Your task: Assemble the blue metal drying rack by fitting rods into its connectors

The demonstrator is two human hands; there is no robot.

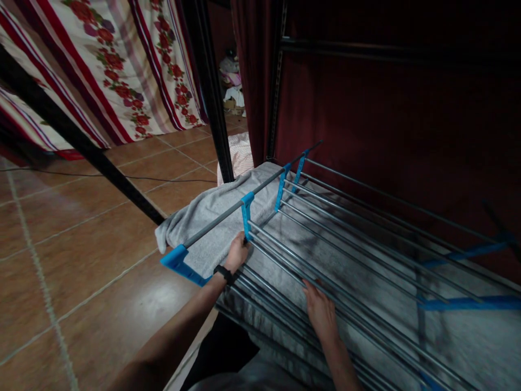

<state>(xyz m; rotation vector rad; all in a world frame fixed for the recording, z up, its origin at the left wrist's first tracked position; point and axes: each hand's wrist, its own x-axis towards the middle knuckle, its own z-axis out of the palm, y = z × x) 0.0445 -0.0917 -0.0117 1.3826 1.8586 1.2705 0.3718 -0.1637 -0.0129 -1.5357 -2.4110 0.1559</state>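
A metal drying rack (pixel 366 228) with grey rods and blue plastic joints lies flat in front of me. Under its rods a grey towel (pixel 203 212) is spread, one end hanging off the left wing. My left hand (pixel 236 253), a black band on its wrist, is closed around a rod at a blue joint (pixel 246 213) of the left wing. My right hand (pixel 319 310) rests on the rods nearer to me, its fingers curled down over them.
Brown tiled floor (pixel 81 260) stretches to the left, crossed by a slanted black metal bar (pixel 81 141). A floral striped sheet (pixel 122 70) hangs at the back left. Dark red curtain (pixel 386 108) hangs behind the rack. A black upright post (pixel 211 92) stands beside it.
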